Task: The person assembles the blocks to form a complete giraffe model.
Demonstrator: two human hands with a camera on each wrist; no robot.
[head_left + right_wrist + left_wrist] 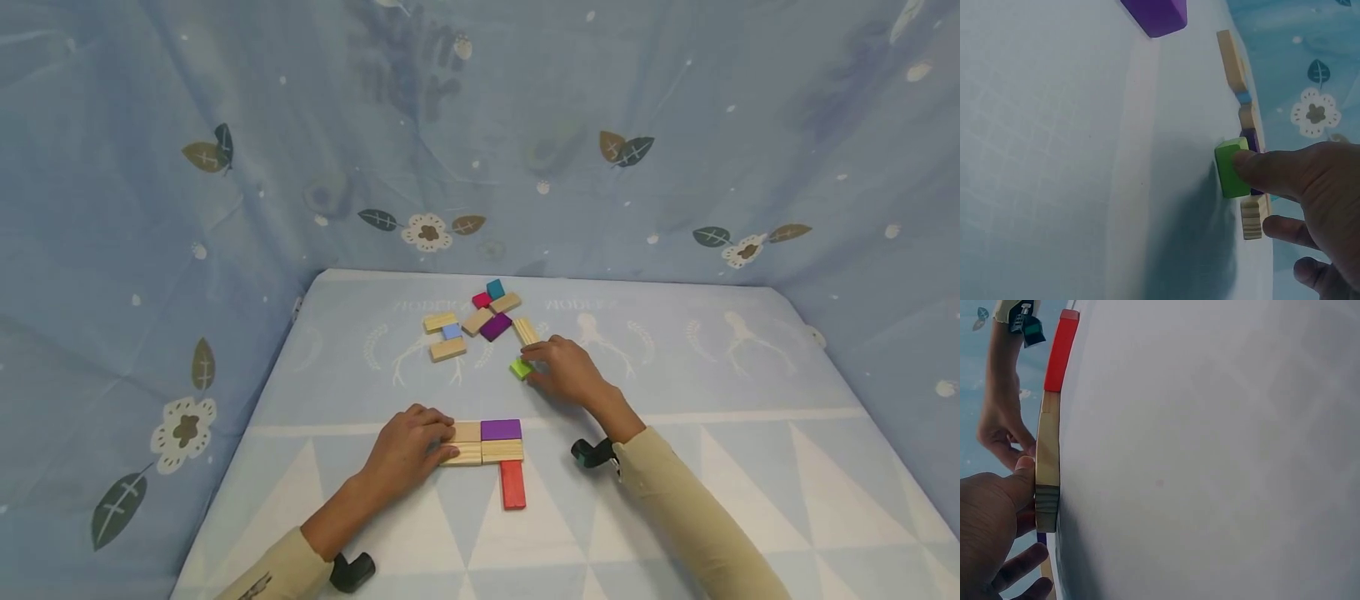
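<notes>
In the head view, my right hand [568, 371] pinches a small lime-green block [520, 368] between thumb and fingers, low over the table. The right wrist view shows the thumb laid against the green block [1230, 169]. My left hand [405, 446] rests at the left end of a flat group of blocks, its thumb and fingertips touching two plain wooden blocks [468, 432]. To their right lie a purple block [501, 429] and another wooden block [501, 451]. A red block [513, 485] extends toward me from that wooden block's right end. Part of the left blocks is hidden by my fingers.
Farther back lies a loose cluster: several wooden blocks [447, 349], a dark purple block [496, 327], a light blue block [452, 332], a teal block [495, 289] and a crimson block [482, 300]. Patterned blue cloth [525, 125] hangs behind and beside the table.
</notes>
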